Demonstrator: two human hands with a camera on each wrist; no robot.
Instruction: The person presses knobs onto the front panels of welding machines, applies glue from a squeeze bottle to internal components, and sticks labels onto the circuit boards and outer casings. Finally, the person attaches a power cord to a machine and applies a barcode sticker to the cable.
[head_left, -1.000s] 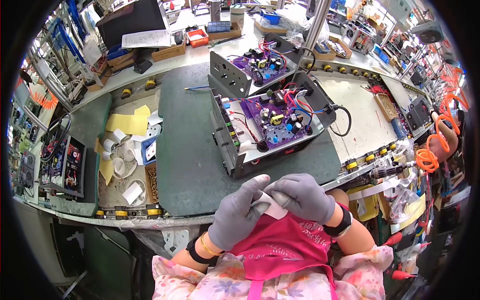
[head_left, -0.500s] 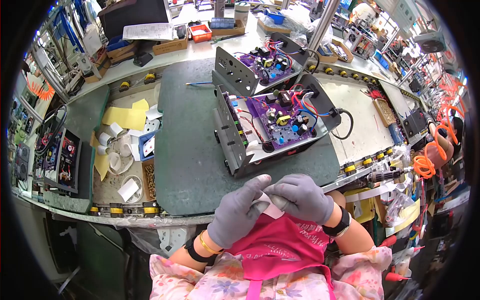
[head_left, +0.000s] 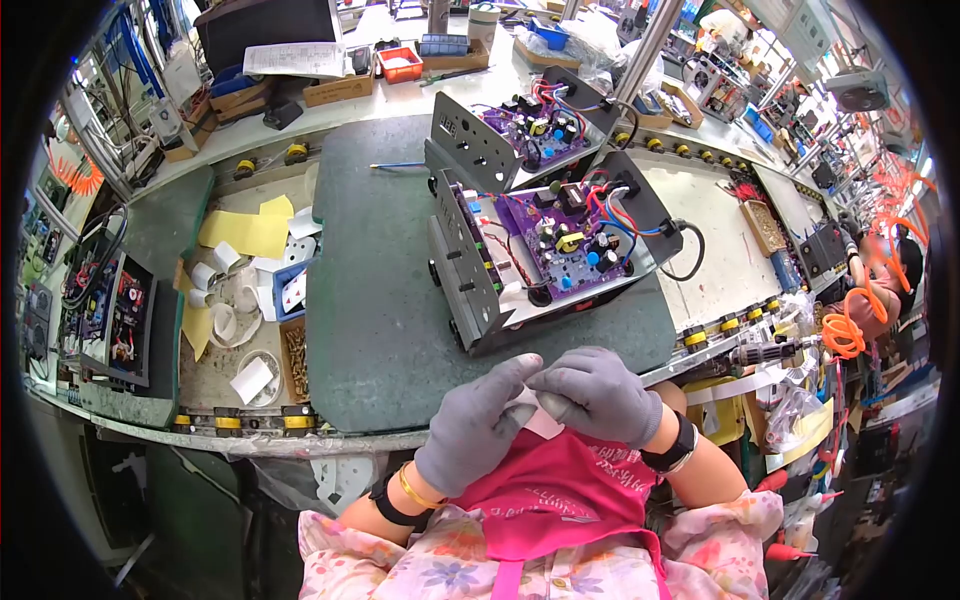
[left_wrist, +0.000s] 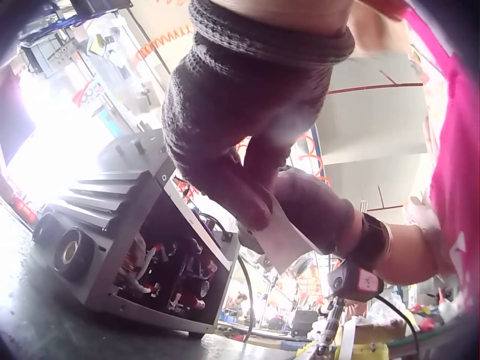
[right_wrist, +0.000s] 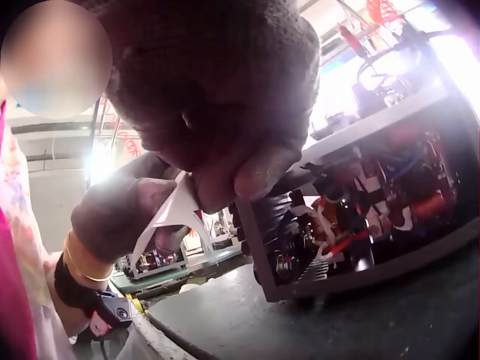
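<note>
A small white sheet (head_left: 543, 424) is pinched between the two grey-gloved hands, above the pink apron at the table's front edge. The left hand (head_left: 476, 428) holds its left side with thumb and fingers. From the right, the right hand (head_left: 598, 397) pinches its upper part, fingertips close to the left hand's. In the left wrist view the white sheet (left_wrist: 281, 241) hangs below the fingers; in the right wrist view the sheet (right_wrist: 174, 210) looks bent. Just beyond the hands stands an open metal housing (head_left: 470, 270) with a purple circuit board (head_left: 565, 240).
A second open housing (head_left: 475, 140) stands behind the first on the green mat (head_left: 370, 300). To the left lie yellow paper (head_left: 245, 232), a blue bin (head_left: 291, 290) and a box of screws (head_left: 296, 360). A power screwdriver (head_left: 765, 352) is at the right.
The head view has shifted slightly. Both hands stay together in front of the apron, and less of the white sheet shows between them than a second ago.
</note>
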